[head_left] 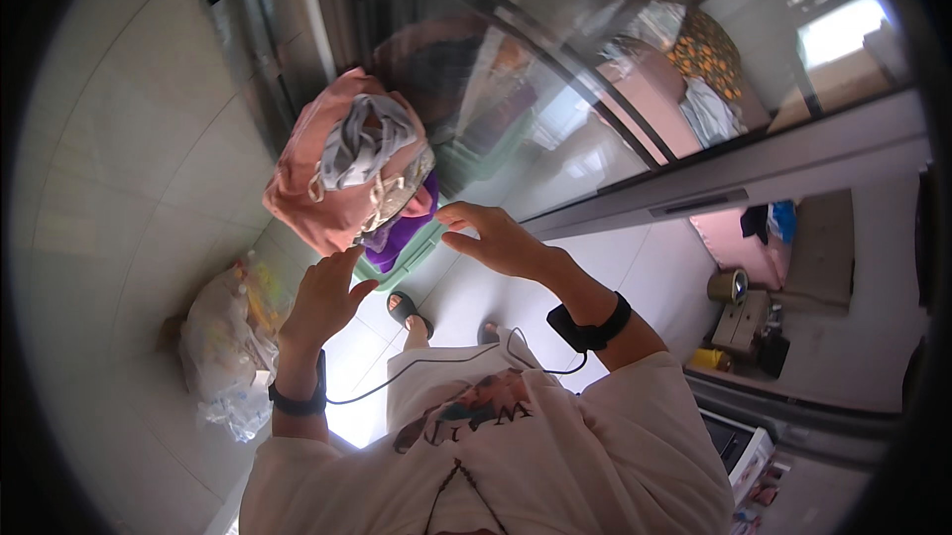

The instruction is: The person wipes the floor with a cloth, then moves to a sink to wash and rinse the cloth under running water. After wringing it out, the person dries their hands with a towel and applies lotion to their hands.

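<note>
A heap of clothes rises from a pale green plastic box [427, 249] on the floor in front of me. On it lie a pink garment [297, 200], a rolled grey garment [369, 146], a light patterned piece with a cord [402, 192] and a purple cloth [399, 240]. My left hand [325, 295] is by the heap's near left side, thumb apart from the fingers. At the near right side hovers my right hand [493, 240], fingers spread and curved beside the purple cloth. Both look empty; whether the fingertips touch the cloth, I cannot tell.
Sliding glass panels [535, 99] with a dark frame stand beyond and right of the box. Bulging plastic bags [223, 342] lean at the tiled wall on the left. A small cabinet [742, 322] is through the opening at right. A cable [436, 363] links my two wristbands.
</note>
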`<state>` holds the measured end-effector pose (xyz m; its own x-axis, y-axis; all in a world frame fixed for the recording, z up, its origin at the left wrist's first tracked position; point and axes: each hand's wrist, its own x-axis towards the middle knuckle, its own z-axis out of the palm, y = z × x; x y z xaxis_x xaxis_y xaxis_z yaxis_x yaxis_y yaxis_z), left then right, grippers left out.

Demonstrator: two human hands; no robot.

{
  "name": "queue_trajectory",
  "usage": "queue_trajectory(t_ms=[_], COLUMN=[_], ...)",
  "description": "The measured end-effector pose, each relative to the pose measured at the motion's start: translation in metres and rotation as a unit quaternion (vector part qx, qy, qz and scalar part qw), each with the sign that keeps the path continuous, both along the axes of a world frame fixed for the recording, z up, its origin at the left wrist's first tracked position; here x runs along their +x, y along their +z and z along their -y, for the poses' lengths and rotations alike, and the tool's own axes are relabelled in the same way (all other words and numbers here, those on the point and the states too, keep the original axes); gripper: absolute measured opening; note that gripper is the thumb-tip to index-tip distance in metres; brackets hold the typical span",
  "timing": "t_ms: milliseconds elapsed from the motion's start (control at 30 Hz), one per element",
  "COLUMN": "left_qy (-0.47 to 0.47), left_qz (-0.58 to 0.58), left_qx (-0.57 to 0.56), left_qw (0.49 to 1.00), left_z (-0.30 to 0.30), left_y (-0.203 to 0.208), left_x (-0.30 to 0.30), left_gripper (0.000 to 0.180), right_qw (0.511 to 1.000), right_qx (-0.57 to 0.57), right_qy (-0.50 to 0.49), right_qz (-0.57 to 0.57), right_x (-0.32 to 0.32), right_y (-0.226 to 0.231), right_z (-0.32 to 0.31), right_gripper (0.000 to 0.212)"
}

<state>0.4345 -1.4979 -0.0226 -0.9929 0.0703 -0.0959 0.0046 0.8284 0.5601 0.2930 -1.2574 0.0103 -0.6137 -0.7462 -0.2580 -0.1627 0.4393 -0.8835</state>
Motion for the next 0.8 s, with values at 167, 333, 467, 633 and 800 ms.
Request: queue_trajectory(t_ms=[167, 333, 467, 633, 800], left_qy=[-0.144, -0.299, -0.386, -0.44, -0.453], left_qz=[-0.037, 0.022, 0.077, 0.065, 0.01], left_qx=[0.069, 0.093, 0.067, 0.091, 0.151], left_qw=[0.986, 0.95, 0.917, 0.891, 0.878], left_z=[-0.107, -0.266, -0.395, -0.526, -0.628], left_y=[0.018, 0.036, 0.045, 0.062, 0.09], left_x=[-0.034, -0.04, -0.034, -0.042, -0.079], left_gripper=[0.051, 0.051, 0.052, 0.049, 0.038], right_qw=[0.996, 0.98, 0.957, 0.909, 0.844], right_qx=[0.018, 0.023, 0.009, 0.019, -0.013], right_qy=[-0.09, -0.196, -0.286, -0.407, -0.521], right_qz=[-0.018, -0.032, -0.057, -0.086, -0.127], right_x=[0.033, 0.077, 0.119, 0.177, 0.217], right_y=[0.018, 0.018, 0.015, 0.019, 0.014], right_z=[-0.124, -0.278, -0.409, -0.543, -0.638], right_gripper=[0.038, 0.038, 0.035, 0.032, 0.032])
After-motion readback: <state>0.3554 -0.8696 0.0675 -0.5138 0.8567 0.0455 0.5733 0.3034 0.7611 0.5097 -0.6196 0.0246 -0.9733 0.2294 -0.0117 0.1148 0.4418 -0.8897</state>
